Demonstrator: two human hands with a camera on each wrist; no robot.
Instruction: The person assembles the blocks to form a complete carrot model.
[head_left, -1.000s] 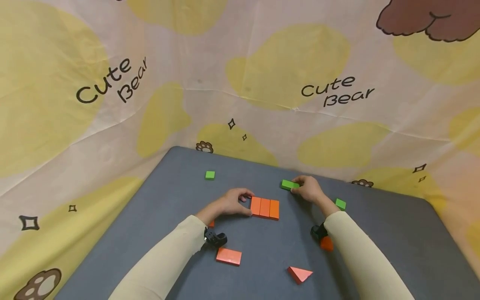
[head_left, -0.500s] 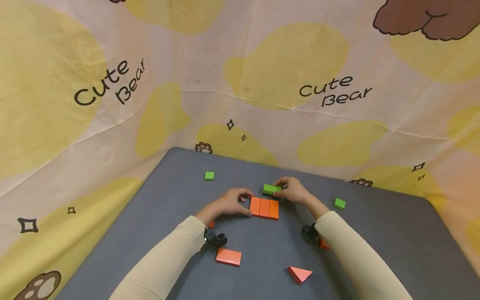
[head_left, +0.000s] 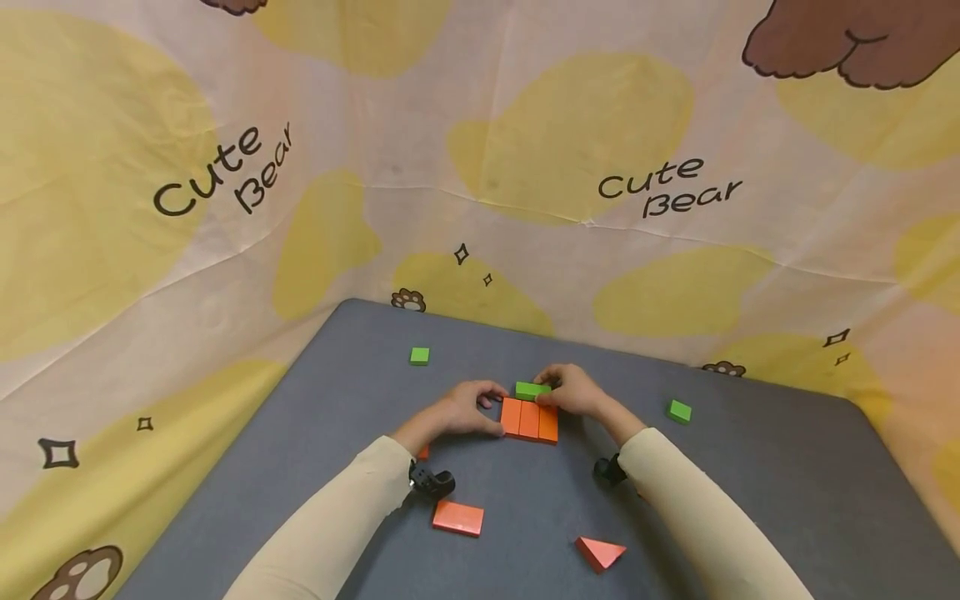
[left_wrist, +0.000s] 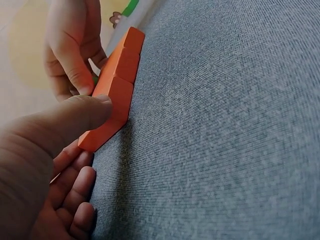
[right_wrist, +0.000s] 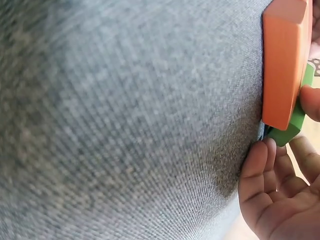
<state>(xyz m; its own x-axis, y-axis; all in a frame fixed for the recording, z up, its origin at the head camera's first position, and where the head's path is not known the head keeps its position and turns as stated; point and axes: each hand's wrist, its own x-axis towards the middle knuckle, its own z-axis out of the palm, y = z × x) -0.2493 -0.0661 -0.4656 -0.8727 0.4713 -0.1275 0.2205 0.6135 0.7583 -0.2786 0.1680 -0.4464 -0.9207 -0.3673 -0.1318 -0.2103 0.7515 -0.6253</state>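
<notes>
Left hand (head_left: 461, 408) gripped the left end of the row of three orange blocks (head_left: 529, 419): thumb at the near corner, fingers curled round toward the far one. Probably a brace, so the row wouldn't slide if nudged from behind.

Right hand (head_left: 573, 392) held the green block (head_left: 528, 389) by its right end, thumb on the near side, fingers on the far side. The end hold likely left its other end free to line up. Block sat right behind the row, lengthwise along the back edge; couldn't tell whether it touched the orange or was fully down on the table (head_left: 525, 517).

Orange blocks lay flat, long sides together, seams tight. Loose parts were spread well apart, presumably to leave working room: left green piece (head_left: 419, 357) far back, right green piece (head_left: 679, 411) past the right hand, pink slab (head_left: 458, 518) and pink triangle (head_left: 602, 552) at the front. Orange scrap (head_left: 423, 452) showed by the left wrist, mostly hidden, shape unclear.

Materials: blocks looked like painted wood, smooth, edges slightly rounded. Slab was thin and oblong, a bit glossy; triangle was a flat wedge. Table cover was blue-grey, coarse ribbed weave, probably decent grip. Backdrop (head_left: 525, 150) was creased printed cloth.
</notes>
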